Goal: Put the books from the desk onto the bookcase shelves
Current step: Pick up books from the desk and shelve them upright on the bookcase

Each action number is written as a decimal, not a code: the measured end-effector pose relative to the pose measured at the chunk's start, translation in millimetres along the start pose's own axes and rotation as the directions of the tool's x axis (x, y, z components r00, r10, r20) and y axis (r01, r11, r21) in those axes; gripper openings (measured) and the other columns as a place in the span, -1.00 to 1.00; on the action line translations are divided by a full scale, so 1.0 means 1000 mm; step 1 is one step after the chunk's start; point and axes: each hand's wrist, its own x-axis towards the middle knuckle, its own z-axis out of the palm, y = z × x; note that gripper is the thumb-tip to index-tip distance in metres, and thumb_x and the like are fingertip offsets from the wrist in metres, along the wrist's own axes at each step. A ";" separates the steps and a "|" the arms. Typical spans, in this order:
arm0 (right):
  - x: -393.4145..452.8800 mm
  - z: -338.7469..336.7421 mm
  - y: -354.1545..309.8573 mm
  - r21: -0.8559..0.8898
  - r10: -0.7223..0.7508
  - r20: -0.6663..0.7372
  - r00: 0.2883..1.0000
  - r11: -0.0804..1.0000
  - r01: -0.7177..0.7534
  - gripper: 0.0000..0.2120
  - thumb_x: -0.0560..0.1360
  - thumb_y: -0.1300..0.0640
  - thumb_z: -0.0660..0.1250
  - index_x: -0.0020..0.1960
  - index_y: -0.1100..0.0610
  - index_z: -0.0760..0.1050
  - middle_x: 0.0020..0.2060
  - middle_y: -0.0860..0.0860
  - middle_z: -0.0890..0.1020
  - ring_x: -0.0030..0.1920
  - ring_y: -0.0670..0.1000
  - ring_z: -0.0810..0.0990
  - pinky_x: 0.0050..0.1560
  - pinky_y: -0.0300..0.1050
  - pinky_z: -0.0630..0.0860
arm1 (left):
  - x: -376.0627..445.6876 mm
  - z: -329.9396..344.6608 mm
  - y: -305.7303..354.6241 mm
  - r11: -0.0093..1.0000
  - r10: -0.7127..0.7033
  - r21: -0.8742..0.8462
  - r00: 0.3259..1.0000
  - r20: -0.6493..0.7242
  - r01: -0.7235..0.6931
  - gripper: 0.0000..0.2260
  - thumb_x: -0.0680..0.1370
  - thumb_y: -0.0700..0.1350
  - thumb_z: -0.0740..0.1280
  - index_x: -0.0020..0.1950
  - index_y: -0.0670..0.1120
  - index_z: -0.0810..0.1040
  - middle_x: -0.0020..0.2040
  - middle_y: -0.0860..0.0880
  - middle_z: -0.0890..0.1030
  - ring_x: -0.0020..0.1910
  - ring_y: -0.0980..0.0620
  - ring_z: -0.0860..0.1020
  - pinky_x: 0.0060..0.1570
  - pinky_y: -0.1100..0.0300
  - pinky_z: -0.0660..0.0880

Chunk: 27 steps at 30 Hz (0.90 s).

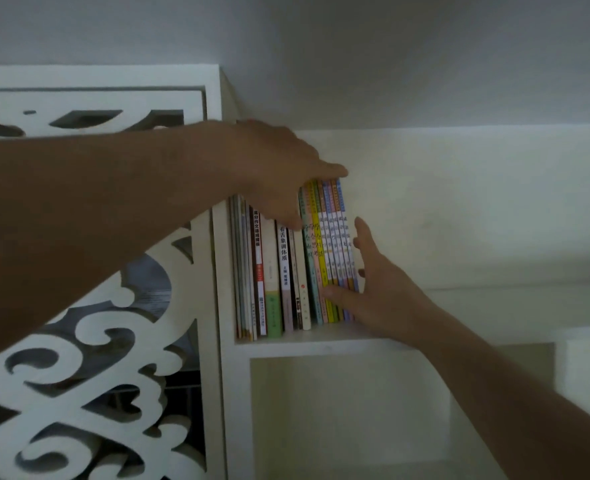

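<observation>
Shelving step: a set of thin coloured books (331, 251) stood upright on the upper shelf (321, 336) of the white bookcase (222, 375), at the right end of a row of earlier-shelved books (269, 271).
Location of task item: the coloured set sat touching the row's right side, spines facing near, with bare shelf to its right.
Reason for hold: judged to be squaring the set against the row, since nothing on the right would stop thin books from leaning or sliding.
Left hand (279, 168): reached in from the left across the row, palm down, fingers laid over the top edges of the coloured set and thumb down against the spines; it was clamping the set from above.
Right hand (380, 289): came up from the lower right, fingers straight and flat against the outer cover of the rightmost book, thumb across the lower spines; it was pressing, not clasping.
Arm pose: both forearms were extended upward and away, the left nearly level, the right rising steeply.
Surroundings: a white fretwork panel (96, 341) stood to the left; an open compartment (338, 410) lay below.
Desk: not in view.
</observation>
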 end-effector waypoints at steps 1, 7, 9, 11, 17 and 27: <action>0.000 0.001 0.000 -0.008 -0.020 0.011 1.000 1.000 0.020 0.01 0.58 -0.07 0.48 0.66 -0.32 -0.24 0.45 -0.36 0.40 0.25 -0.25 0.51 0.34 -0.20 0.44 | -0.004 0.004 0.001 0.995 -0.013 0.098 0.997 -0.078 0.020 -0.17 0.53 0.54 0.08 0.68 0.27 -0.16 0.69 -0.05 0.16 0.63 -0.18 0.19 0.57 -0.23 0.19; 0.003 0.002 0.004 -0.041 -0.042 0.029 0.999 0.998 0.043 -0.06 0.58 0.01 0.48 0.60 -0.40 -0.15 0.24 -0.26 0.64 0.06 -0.29 0.67 0.13 -0.32 0.60 | -0.037 0.047 0.028 0.952 -0.152 0.180 0.896 -0.418 0.246 -0.27 0.58 0.47 -0.29 0.70 0.20 -0.04 0.70 -0.18 0.07 0.67 -0.34 -0.04 0.58 -0.38 -0.07; 0.004 0.002 0.004 -0.031 -0.025 0.055 0.998 0.999 0.027 -0.02 0.58 0.02 0.48 0.63 -0.36 -0.19 0.17 -0.35 0.61 -0.01 -0.44 0.61 -0.06 -0.56 0.48 | -0.039 0.051 0.036 0.950 -0.205 0.127 0.876 -0.436 0.286 -0.26 0.58 0.48 -0.29 0.71 0.20 -0.07 0.70 -0.19 0.04 0.66 -0.37 -0.06 0.57 -0.39 -0.04; 0.004 0.001 0.005 -0.009 -0.015 0.067 0.998 1.000 0.015 -0.01 0.59 0.05 0.48 0.64 -0.32 -0.22 0.09 -0.46 0.54 -0.07 -0.51 0.58 -0.15 -0.62 0.42 | -0.037 0.053 0.039 0.942 -0.261 0.076 0.856 -0.447 0.326 -0.23 0.54 0.51 -0.35 0.70 0.22 -0.13 0.71 -0.18 -0.02 0.66 -0.40 -0.09 0.56 -0.42 -0.04; 0.006 0.002 0.012 0.078 0.010 0.125 0.992 0.997 -0.020 -0.01 0.57 0.06 0.51 0.61 -0.39 -0.17 0.08 -0.53 0.57 0.05 -0.42 0.63 -0.12 -0.56 0.49 | -0.053 0.049 0.030 0.971 -0.201 0.048 0.904 -0.376 0.236 -0.15 0.50 0.55 -0.33 0.69 0.12 -0.25 0.70 -0.28 -0.10 0.67 -0.35 -0.11 0.62 -0.31 -0.08; 0.010 -0.002 0.020 0.153 -0.009 0.168 0.986 0.988 -0.017 0.03 0.54 0.12 0.55 0.62 -0.36 -0.13 0.17 -0.40 0.59 0.09 -0.38 0.64 -0.03 -0.47 0.52 | -0.072 0.038 0.037 0.882 -0.433 0.088 0.871 -0.232 0.462 0.16 0.41 0.56 0.24 0.69 -0.08 -0.24 0.71 -0.19 -0.17 0.67 -0.32 -0.20 0.56 -0.45 -0.14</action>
